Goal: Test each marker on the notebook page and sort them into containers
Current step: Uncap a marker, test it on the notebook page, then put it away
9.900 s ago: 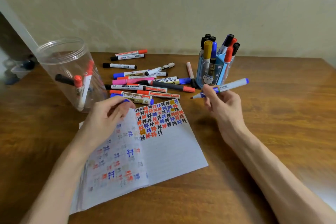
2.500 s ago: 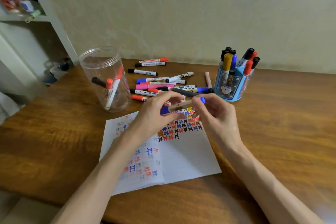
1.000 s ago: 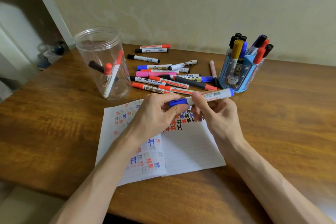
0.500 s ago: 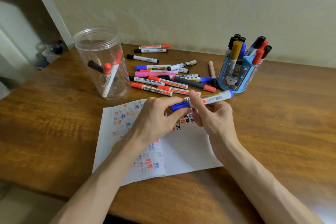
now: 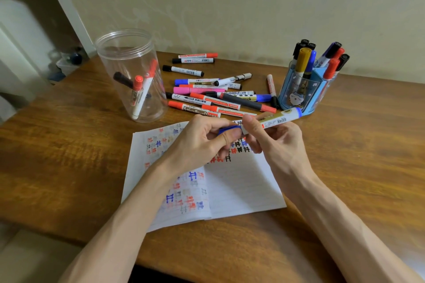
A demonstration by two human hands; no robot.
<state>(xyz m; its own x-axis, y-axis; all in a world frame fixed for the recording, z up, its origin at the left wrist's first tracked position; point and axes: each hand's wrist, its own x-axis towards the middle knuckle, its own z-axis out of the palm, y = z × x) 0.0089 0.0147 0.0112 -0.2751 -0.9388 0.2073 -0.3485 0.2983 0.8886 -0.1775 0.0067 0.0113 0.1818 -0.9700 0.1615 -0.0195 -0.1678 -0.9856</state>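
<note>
Above the open notebook I hold a blue marker level. My right hand grips its white barrel. My left hand pinches its blue cap, which sits on the marker's left end. The page carries several rows of red, blue and black test marks. A clear plastic jar at the left holds three markers. A blue pen holder at the right is packed with several markers. A loose pile of markers lies between the two containers.
The wooden table backs onto a pale wall. White shelving with small items stands at the far left. The table's front edge runs just below the notebook.
Ten seconds ago the uncapped marker was in my right hand alone, the cap in my left. Both hands then met over the page; over the last second they barely move, the cap on the marker.
</note>
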